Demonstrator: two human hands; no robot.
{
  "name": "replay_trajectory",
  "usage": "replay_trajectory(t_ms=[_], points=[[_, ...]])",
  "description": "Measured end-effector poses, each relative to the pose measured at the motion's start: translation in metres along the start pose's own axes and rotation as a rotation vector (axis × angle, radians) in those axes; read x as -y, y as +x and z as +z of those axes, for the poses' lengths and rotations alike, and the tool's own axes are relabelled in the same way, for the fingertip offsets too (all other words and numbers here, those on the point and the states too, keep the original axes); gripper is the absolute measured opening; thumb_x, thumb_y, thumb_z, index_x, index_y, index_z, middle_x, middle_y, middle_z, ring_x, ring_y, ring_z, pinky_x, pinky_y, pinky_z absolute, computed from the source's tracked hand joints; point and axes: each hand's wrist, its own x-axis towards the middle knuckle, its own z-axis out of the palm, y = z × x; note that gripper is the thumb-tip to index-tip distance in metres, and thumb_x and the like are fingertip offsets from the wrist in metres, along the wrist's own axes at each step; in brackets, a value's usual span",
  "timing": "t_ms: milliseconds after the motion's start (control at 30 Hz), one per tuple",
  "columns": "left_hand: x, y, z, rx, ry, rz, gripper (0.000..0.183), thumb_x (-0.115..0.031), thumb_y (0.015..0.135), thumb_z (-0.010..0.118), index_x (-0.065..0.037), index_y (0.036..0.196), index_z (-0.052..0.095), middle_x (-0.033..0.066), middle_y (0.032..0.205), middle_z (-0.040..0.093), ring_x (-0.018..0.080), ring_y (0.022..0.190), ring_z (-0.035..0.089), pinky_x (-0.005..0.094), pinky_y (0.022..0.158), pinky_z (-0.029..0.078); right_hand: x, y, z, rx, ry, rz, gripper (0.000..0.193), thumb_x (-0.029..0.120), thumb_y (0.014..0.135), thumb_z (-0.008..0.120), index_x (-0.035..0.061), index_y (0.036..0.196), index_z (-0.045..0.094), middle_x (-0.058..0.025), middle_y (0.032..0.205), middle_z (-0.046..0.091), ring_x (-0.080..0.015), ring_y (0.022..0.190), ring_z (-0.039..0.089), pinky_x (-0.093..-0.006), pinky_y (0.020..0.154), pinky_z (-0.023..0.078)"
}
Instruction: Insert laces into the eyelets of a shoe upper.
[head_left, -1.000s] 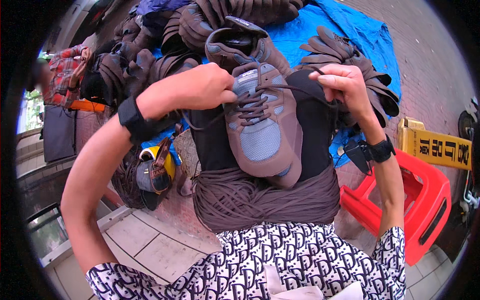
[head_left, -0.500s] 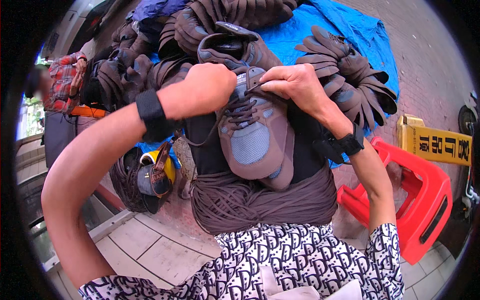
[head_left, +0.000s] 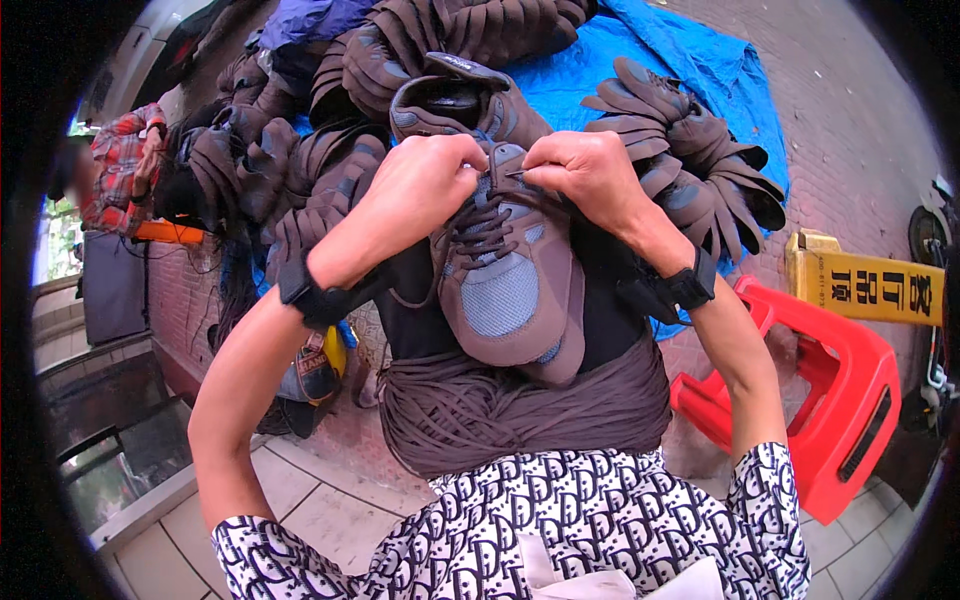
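A brown and blue-grey shoe (head_left: 500,300) lies on my lap, toe toward me, on top of a second similar shoe (head_left: 562,365). A dark shoelace (head_left: 484,235) crosses its lower eyelets. By the upper eyelets, my left hand (head_left: 425,180) is closed in a pinch on the lace, though the fingertips partly hide it. Opposite it, my right hand (head_left: 590,175) pinches a lace end beside the tongue. A thick bundle of brown laces (head_left: 530,420) lies across my lap, nearer to me than the shoes.
Stacked brown shoe uppers (head_left: 700,160) lie ahead on a blue tarp (head_left: 735,85), with more at far left. A red plastic stool (head_left: 850,400) stands at right, beside a yellow box (head_left: 870,280). A person in a red checked shirt (head_left: 118,180) sits at far left.
My left hand has swung in from a blurred motion, and its forearm has moved right, toward the shoe. My right hand stays near the tongue, fingers still pinched.
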Motion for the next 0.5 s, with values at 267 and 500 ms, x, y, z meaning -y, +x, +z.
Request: replay_trajectory(t_ms=[267,500], points=[[-0.003,0.009,0.008,0.117,-0.268,-0.279,0.017,-0.009,0.075,0.055,0.002,0.086,0.061,0.0063,0.068,0.062,0.0130,0.061,0.057,0.0265,0.059,0.045,0.007,0.014,-0.009,0.085,-0.453,-0.349,0.008,0.015,0.066,0.055,0.0090,0.061,0.055,-0.0076,0.061,0.057,-0.0259,0.059,0.060,-0.0372,0.049,0.046],[-0.003,0.008,0.012,0.180,-0.552,-0.403,0.013,-0.008,0.078,0.054,0.000,0.084,0.063,-0.0008,0.071,0.058,0.0071,0.064,0.051,0.0213,0.058,0.041,0.005,0.026,-0.012,0.224,-0.396,-0.340,0.008,0.017,0.066,0.055,0.0086,0.063,0.056,-0.0099,0.062,0.058,-0.0277,0.058,0.059,-0.0368,0.049,0.045]])
